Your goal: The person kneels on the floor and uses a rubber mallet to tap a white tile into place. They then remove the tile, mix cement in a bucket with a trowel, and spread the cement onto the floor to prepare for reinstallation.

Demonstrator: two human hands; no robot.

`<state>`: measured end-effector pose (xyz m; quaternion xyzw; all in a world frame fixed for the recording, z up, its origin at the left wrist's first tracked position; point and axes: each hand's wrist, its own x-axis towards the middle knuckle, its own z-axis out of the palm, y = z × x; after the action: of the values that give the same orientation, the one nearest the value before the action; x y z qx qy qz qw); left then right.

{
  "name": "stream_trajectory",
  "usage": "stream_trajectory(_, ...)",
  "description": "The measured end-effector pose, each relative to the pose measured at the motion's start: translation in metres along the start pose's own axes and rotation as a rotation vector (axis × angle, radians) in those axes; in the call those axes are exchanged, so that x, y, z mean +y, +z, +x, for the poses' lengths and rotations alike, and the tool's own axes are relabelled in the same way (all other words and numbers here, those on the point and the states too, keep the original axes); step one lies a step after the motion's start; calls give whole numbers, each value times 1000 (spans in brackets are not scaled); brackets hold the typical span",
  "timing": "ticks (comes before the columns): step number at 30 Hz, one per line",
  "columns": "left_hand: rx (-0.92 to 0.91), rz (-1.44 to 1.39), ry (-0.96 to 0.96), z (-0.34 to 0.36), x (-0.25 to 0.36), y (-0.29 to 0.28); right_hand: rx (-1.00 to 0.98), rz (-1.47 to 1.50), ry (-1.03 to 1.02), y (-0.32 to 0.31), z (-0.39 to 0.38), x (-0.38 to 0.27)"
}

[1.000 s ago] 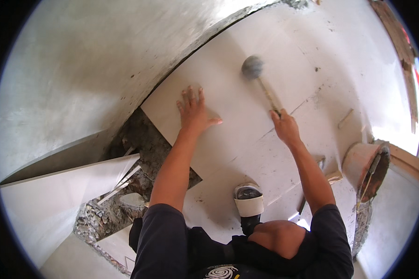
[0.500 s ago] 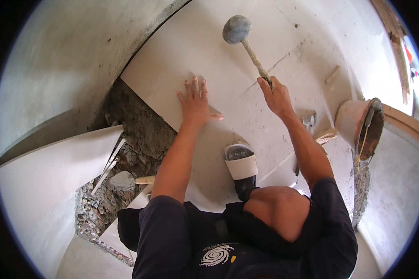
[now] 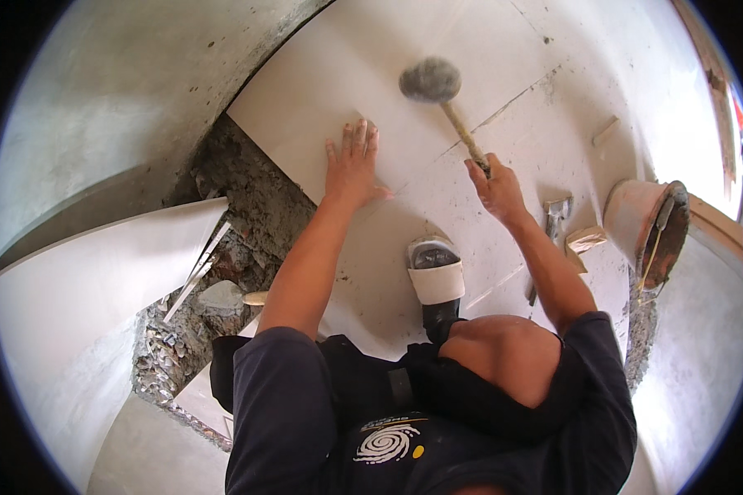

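Observation:
My left hand (image 3: 352, 165) lies flat, fingers spread, on a large pale floor tile (image 3: 322, 107) near its lower edge. My right hand (image 3: 494, 183) grips the wooden handle of a rubber mallet (image 3: 431, 81), whose grey head is blurred above the tile just right of my left hand. My foot in a sandal (image 3: 434, 276) rests on the tiled floor between my arms.
Rough grey mortar bed (image 3: 248, 206) lies open left of the tile, with a trowel (image 3: 223, 295) in it. A loose tile (image 3: 99, 272) leans at the left. A brown bucket (image 3: 645, 227) stands at the right, with a small tool (image 3: 555, 213) and a wood scrap (image 3: 606, 130) nearby.
The view has shifted, so the tile and hands sit lower in the picture. The mallet head has swung left, closer to my left hand, which stays flat on the tile.

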<state>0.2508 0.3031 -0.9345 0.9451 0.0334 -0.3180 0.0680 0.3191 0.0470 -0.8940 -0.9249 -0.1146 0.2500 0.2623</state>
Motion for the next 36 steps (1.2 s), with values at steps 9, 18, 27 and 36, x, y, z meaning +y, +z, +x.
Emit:
stream_trajectory(9,39,-17,-8,2,-2,0,38,103,10,10,-12,13)
stream_trajectory(18,43,-37,21,-2,-13,0,69,66,28,5,-10,16)
stream_trajectory(27,107,-90,-274,2,-99,-5,170,404,-278,5,32,-74)
stream_trajectory(36,121,-142,-251,-1,-98,-4,-175,161,-365,47,63,-102)
